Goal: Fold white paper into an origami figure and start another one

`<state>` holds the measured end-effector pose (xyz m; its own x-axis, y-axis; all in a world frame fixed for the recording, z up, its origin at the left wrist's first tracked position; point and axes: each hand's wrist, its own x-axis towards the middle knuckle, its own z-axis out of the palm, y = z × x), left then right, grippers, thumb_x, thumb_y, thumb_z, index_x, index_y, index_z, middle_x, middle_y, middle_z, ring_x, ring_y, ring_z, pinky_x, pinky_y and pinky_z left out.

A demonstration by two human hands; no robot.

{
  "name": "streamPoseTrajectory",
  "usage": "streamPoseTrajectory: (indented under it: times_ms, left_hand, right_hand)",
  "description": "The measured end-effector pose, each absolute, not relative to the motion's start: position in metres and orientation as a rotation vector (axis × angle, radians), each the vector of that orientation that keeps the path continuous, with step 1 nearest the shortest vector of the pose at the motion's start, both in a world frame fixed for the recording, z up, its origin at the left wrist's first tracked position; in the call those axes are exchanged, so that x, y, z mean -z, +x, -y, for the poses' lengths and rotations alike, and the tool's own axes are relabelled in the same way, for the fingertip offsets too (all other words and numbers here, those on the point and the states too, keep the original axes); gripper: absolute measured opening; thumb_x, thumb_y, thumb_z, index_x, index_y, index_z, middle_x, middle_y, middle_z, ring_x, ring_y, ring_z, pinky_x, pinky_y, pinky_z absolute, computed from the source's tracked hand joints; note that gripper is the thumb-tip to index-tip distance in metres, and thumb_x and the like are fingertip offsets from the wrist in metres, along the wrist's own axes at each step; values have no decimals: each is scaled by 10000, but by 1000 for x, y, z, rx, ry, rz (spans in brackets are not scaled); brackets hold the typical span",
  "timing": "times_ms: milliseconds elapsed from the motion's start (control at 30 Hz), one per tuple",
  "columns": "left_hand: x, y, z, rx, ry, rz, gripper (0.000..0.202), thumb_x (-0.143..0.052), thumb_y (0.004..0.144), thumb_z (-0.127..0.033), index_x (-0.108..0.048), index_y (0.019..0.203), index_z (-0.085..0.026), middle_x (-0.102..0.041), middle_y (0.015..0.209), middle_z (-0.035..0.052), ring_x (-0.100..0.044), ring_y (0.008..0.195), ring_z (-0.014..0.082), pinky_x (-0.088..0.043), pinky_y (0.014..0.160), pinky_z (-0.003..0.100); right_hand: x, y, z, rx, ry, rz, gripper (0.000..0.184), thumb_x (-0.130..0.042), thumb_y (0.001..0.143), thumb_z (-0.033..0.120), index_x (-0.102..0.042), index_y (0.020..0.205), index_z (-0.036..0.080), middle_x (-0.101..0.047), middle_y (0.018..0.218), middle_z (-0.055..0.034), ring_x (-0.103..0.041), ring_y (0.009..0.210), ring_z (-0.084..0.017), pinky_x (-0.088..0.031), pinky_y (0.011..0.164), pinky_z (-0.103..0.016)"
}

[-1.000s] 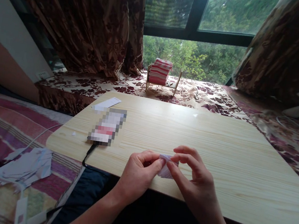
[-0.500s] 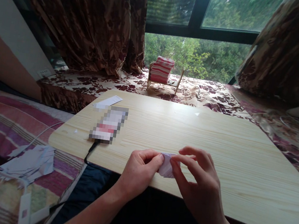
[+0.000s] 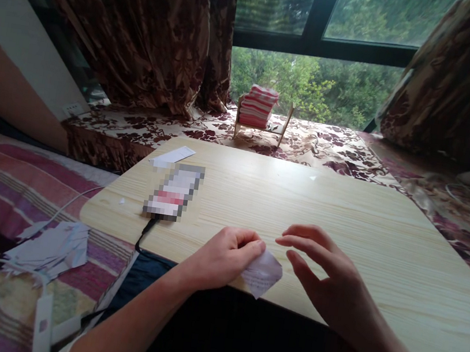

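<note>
Between the thumb and curled fingers of my left hand (image 3: 227,259) is a small folded piece of paper (image 3: 264,273). Printed lines show faintly on it, and one pointed corner hangs down over the table's front edge. Just right of the paper, my right hand (image 3: 326,270) is apart from it, its fingers spread and holding nothing. Both hands are at the near edge of the pale wooden table (image 3: 362,234).
A phone (image 3: 174,191), its screen blurred, lies at the table's left with a black cable attached. Behind it is a paper strip (image 3: 173,156). Loose papers (image 3: 52,246) and a white power strip (image 3: 43,324) lie on the striped bedding. Folded striped cloths (image 3: 259,106) sit on a small rack.
My right hand has let go of the paper and moved a little to the right. The paper now hangs from my left hand alone, with more of it showing.
</note>
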<state>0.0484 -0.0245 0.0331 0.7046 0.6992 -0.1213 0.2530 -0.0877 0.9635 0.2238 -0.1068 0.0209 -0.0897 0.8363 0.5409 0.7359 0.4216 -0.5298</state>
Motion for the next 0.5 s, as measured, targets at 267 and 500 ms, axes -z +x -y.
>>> streamPoseTrajectory:
  times_ms: [267,500]
  left_hand:
    - [-44,61,9,-198,2100,-623,281,-421,860,-207,-681,782,-133,-629,691,16,-540,638,134,-368,540,203]
    - [-42,80,4,24,2297,-457,271,-435,859,-175,-703,837,-137,-682,742,20,-575,689,131,-408,592,197]
  right_hand:
    - [-3,223,117,-116,-1364,1933,239,-565,834,98,-605,1017,246,-619,989,-51,-611,889,-173,-517,730,-301]
    - [19,227,130,54,-1410,1877,191,-570,835,103,-620,988,205,-612,958,-67,-605,851,-165,-513,703,-283]
